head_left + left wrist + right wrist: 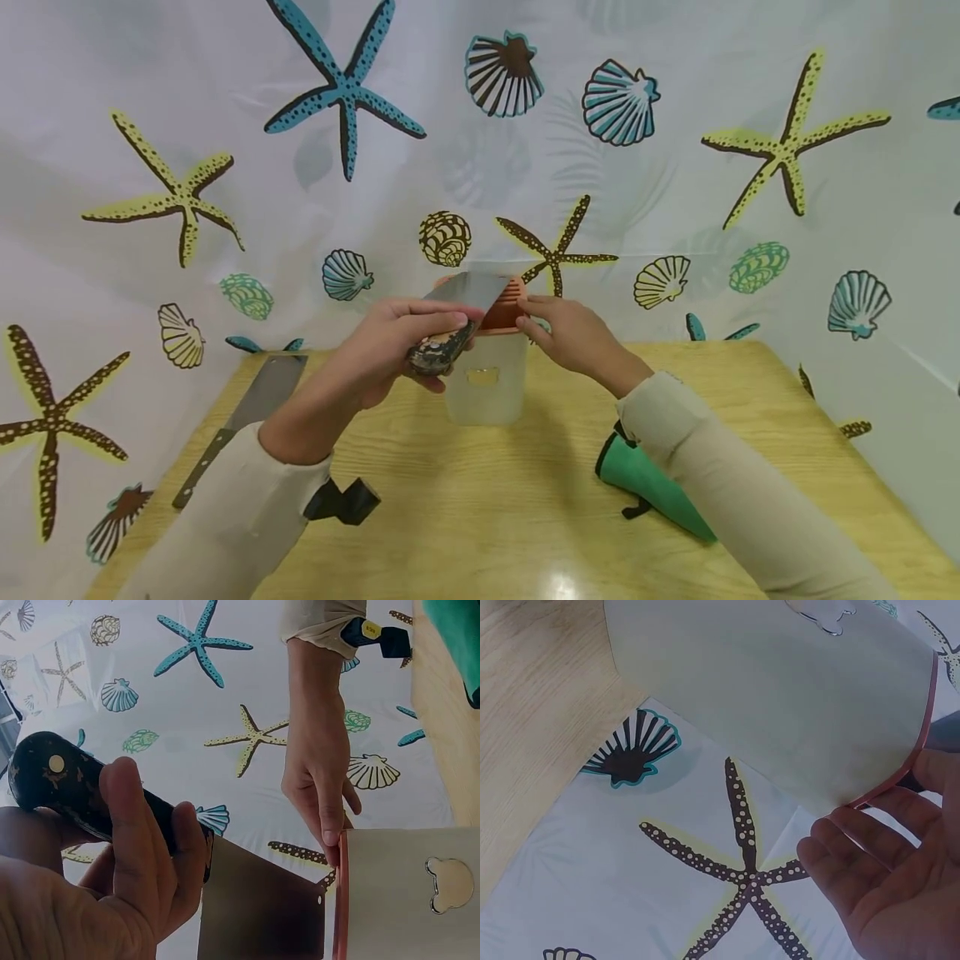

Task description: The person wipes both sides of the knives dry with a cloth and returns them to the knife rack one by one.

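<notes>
My left hand [397, 337] grips a cleaver by its dark, worn handle [442, 346]. The broad metal blade [259, 904] has a small hole near one corner and extends over the opening of a whitish container [486, 392]. An orange-red rim [504, 331] runs round its top, and a bear-shaped badge [452, 885] marks its front. My right hand [573, 333] is at the rim's right side, its extended fingers [877, 832] touching there. How far the blade enters the opening is hidden in the head view.
A second cleaver [258, 408] lies flat along the left of the wooden table [480, 508]. On the right, a green item with black trim [648, 479] lies partly beneath my right forearm. A patterned sheet [487, 167] hangs behind the table and at its sides.
</notes>
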### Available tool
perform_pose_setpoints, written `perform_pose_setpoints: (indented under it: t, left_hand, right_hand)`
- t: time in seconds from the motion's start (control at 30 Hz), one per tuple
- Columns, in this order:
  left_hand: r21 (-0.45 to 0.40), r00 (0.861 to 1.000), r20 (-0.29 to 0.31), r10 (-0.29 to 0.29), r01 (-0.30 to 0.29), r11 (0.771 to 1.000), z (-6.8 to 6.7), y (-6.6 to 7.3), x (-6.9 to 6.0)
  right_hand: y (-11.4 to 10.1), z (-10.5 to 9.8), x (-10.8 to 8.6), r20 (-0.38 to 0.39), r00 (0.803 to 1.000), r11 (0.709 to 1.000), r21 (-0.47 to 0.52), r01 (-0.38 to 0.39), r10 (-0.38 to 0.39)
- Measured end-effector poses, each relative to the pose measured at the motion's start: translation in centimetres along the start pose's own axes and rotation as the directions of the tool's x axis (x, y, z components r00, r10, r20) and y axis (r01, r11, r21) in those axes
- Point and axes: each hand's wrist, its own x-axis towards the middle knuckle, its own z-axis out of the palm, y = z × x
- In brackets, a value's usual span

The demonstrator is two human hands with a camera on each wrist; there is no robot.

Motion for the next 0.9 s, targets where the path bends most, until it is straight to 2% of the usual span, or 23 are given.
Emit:
perform_pose_setpoints:
  t: [0.3,0.37,0.6,0.9]
  left_hand:
    - [0.013,0.999,0.039,0.016,-0.017,1.0,-0.2,0.9,1.5]
    - [0.02,0.999,0.037,0.018,-0.019,1.0,-0.3,1.4,1.9]
    - [0.04,0.999,0.019,-0.032,0.031,0.999,-0.2,3.7,3.0]
    - [0.038,0.999,-0.002,-0.032,0.032,0.999,-0.3,6.3,4.1]
  right_hand:
    - [-0.3,-0.7,0.2,0.027,0.999,1.0,-0.012,-0.021,0.021]
    - [-0.3,-0.7,0.2,0.027,0.999,1.0,-0.01,-0.023,0.023]
    - [-0.2,-0.5,0.1,0.034,0.999,1.0,-0.008,-0.024,0.024]
    - [-0.3,-0.5,0.0,0.032,0.999,1.0,-0.015,-0.014,0.015]
